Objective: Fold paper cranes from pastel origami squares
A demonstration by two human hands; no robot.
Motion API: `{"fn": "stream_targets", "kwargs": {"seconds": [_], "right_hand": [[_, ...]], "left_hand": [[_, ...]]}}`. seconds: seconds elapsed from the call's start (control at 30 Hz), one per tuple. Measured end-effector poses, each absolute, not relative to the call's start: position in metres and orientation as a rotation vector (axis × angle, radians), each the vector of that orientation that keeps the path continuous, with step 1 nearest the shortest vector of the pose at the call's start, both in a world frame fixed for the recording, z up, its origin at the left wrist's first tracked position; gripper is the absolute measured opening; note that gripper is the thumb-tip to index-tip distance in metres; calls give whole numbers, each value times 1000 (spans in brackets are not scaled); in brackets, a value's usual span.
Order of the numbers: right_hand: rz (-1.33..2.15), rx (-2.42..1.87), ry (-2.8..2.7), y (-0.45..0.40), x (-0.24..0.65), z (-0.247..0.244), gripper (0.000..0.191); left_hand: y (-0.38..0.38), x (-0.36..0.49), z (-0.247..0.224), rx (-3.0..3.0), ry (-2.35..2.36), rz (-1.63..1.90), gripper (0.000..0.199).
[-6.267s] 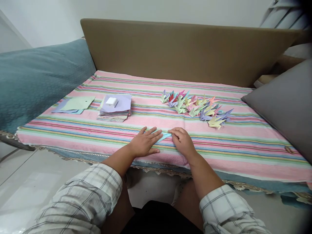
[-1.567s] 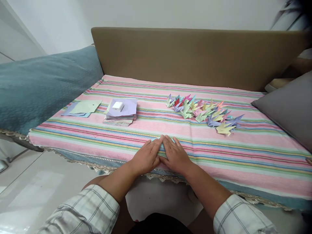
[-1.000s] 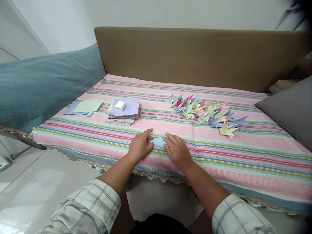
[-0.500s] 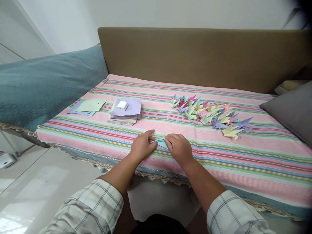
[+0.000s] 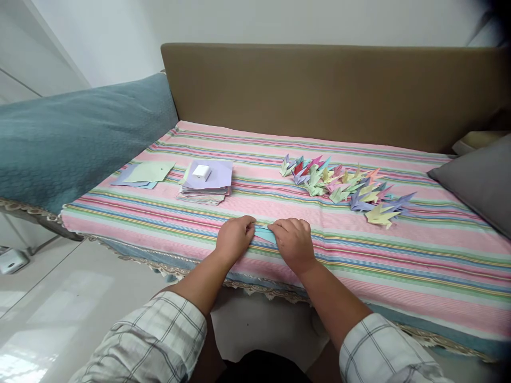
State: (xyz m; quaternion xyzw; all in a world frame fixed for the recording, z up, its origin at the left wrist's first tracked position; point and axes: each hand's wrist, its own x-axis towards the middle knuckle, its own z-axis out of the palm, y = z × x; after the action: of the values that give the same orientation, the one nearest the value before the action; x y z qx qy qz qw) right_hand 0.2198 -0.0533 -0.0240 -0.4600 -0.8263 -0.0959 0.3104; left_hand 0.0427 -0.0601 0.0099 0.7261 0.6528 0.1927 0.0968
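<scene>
A small folded piece of light blue paper [image 5: 265, 234] lies between my hands on the striped cloth [image 5: 167, 223]. My left hand [image 5: 235, 238] pinches its left end, with thumb and fingers closed. The right end is gripped by my right hand [image 5: 294, 242], its fingers curled over the edge. Several folded paper cranes [image 5: 339, 186] in many colours stand in a cluster behind and to the right. Behind my left hand is a stack of square paper sheets [image 5: 211, 180] with a small white block [image 5: 202, 172] on top.
A few loose sheets [image 5: 149, 172] lie at the left. The sofa has a blue-covered armrest [image 5: 88, 133] on the left and a brown backrest [image 5: 299, 96]. At the right edge rests a grey cushion [image 5: 479, 181]. A white device [image 5: 13, 260] is on the floor.
My left fingers have closed onto the left end of the blue paper; before, the index finger was raised. My right hand has barely shifted.
</scene>
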Motion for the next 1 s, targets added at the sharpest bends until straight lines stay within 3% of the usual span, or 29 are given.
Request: {"fn": "stream_targets", "kwargs": {"seconds": [0.33,1.0], "right_hand": [[-163,-1252,-2292,-55,226,-23,26],[-154,-1312,-2350,-57,226,-23,30]], "left_hand": [[-53,32,-5,2445,1647,621,22],[-55,28,-10,2578,1618,406,34]]}}
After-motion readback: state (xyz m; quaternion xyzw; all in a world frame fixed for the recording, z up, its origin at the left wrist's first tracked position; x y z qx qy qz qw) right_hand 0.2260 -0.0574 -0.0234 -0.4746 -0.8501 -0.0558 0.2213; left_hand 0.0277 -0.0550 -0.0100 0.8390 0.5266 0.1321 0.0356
